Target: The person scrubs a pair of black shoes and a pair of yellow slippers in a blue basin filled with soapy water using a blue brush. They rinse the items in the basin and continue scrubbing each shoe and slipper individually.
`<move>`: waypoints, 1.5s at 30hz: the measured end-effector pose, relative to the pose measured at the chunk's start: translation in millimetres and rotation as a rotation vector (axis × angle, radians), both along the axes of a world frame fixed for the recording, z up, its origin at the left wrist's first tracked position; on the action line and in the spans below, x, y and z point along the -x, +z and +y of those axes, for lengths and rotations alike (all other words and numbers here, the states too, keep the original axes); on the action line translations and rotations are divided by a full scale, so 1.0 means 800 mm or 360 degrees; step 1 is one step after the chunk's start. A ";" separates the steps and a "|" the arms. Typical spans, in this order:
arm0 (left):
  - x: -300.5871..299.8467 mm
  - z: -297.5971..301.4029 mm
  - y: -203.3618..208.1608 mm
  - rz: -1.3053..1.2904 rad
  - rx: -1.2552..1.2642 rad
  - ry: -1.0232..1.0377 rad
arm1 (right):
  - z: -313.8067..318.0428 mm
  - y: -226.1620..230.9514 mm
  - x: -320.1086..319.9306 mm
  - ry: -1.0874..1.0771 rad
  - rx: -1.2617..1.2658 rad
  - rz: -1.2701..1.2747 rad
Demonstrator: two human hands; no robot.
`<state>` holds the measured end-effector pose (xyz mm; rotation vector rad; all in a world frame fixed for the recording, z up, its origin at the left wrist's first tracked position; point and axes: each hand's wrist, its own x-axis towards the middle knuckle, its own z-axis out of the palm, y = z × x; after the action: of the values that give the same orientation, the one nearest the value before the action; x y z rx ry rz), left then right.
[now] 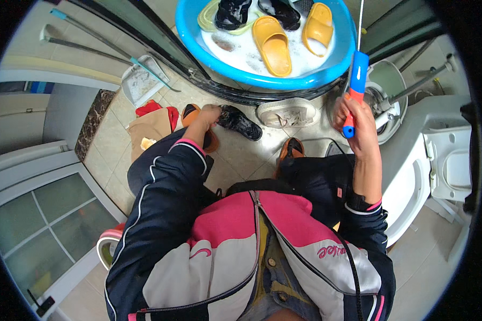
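Note:
My left hand (211, 114) is closed on one end of a wet black slipper (241, 123), held low over the tiled floor; whether it touches the tiles I cannot tell. My right hand (357, 119) is wrapped round a blue and red handle (359, 75) with a thin white rod rising from it. The rod's far end runs out of view, so the kind of tool is not shown. Ahead stands a large blue basin (219, 68) of foamy water. In it lie a yellow slipper (272, 46), a second yellow slipper (318, 28), black footwear (232, 13) and a pale green slipper (206, 17).
A whitish shoe (287, 113) lies near the basin, by a dark-framed glass edge (203, 80). A toilet (412, 187) and a mop bucket (393, 85) stand at right. At left are a dustpan (142, 85), a brown bag (150, 128) and a bin (107, 247).

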<state>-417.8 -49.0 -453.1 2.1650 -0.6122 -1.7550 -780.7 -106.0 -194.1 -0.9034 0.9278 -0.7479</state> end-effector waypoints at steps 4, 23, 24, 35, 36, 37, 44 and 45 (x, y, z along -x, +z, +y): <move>0.001 0.011 -0.117 -0.0433 0.0187 -0.0377 | -0.025 -0.037 0.001 -0.0097 -0.0151 -0.0129; 0.013 0.001 -0.212 -0.0548 0.0044 -0.0597 | -0.030 -0.027 -0.030 -0.0138 -0.0069 0.0186; 0.020 -0.005 -0.194 -0.0500 0.0030 -0.0526 | -0.028 -0.029 -0.026 -0.0141 -0.0075 0.0206; 0.028 0.005 -0.099 0.0037 -0.0124 -0.0174 | -0.027 -0.018 -0.028 -0.0016 -0.0020 0.0188; 0.021 0.008 -0.096 0.0131 -0.0129 -0.0157 | -0.027 -0.017 -0.028 0.0002 -0.0048 0.0165; 0.026 -0.001 -0.061 0.0230 -0.0138 -0.0159 | -0.026 -0.018 -0.029 -0.0039 -0.0020 0.0178; 0.013 0.029 0.050 0.0841 0.0116 0.0138 | -0.024 -0.013 -0.030 -0.0020 0.0158 0.0147; 0.012 0.032 0.063 0.0860 0.0165 0.0151 | -0.023 -0.013 -0.031 -0.0023 0.0178 0.0158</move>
<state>-427.7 -23.2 -403.0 1.5211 -0.4375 -2.0783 -756.1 -124.6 -204.1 -1.0402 0.9880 -0.7788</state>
